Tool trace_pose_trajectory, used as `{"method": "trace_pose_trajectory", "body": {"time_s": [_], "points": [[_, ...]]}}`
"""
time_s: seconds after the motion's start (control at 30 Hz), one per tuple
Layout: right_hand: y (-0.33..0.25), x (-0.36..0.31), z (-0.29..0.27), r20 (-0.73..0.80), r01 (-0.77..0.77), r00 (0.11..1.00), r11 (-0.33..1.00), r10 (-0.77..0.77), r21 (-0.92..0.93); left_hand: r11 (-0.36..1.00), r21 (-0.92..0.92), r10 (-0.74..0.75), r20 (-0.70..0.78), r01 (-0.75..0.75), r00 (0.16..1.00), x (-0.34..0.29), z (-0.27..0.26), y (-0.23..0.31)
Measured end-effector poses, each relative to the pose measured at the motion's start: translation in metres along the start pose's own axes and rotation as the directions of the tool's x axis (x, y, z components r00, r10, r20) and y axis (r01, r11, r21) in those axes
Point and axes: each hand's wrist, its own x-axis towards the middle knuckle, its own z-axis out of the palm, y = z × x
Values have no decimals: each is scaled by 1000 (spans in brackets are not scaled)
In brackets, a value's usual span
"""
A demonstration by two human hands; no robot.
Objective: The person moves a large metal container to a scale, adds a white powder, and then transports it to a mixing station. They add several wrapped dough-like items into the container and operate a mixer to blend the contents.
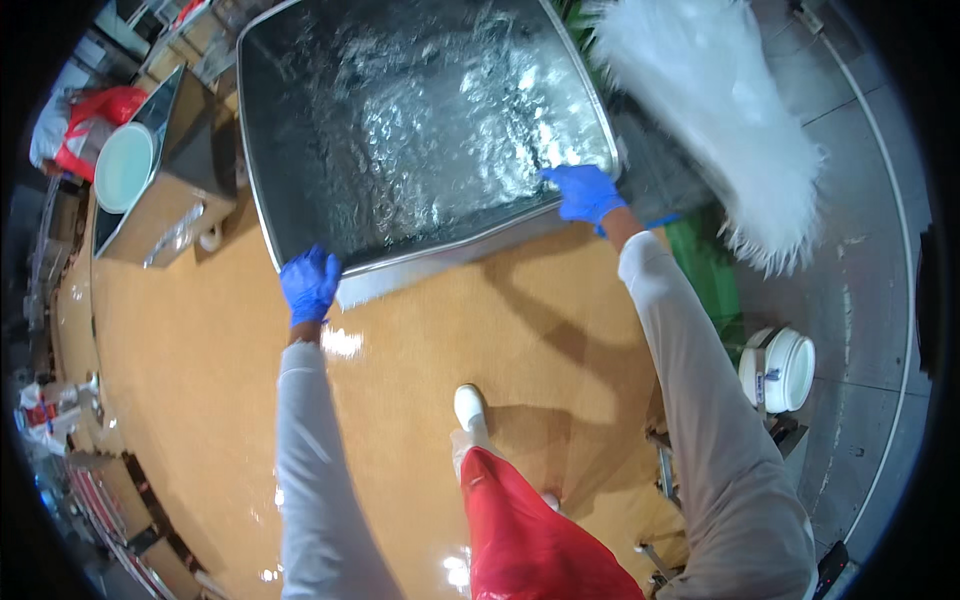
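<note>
A large grey metal tub (440,257) with a rolled rim takes up the top middle of the head view. Inside it, clear rippling water (420,140) shines under the light. At its near left corner, my left hand (311,283) in a blue glove has its fingers curled over the rim. My right hand (583,192), also blue-gloved, holds the near edge close to the right corner. Its fingers reach left over the inside of the tub, and its thumb side is partly hidden. Both arms are stretched forward in white sleeves.
Left of the tub stands a steel box-shaped cart (180,190) bearing a pale round basin (125,168). Beyond it is a person in red (95,112). A shaggy white thing (720,100) lies at the right, above a white bucket (790,370). The floor (200,350) is glossy tan.
</note>
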Motion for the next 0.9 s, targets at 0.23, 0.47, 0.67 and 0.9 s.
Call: {"method": "trace_pose_trajectory", "body": {"time_s": [0.23, 0.47, 0.67, 0.9], "points": [[-8, 164, -32, -171, -200, 966, 979, 192, -28, 996, 35, -80, 6, 79, 997, 158, -5, -58], [3, 267, -69, -41, -213, 977, 973, 210, -92, 1000, 31, 4, -39, -3, 999, 253, 11, -95], [17, 320, -142, 28, -322, 947, 942, 321, 92, 996, 66, -76, 187, 65, 979, 334, -30, -91], [36, 390, -147, 67, -310, 950, 943, 304, 116, 974, 91, -226, 388, 207, 894, 409, -31, -100]]}}
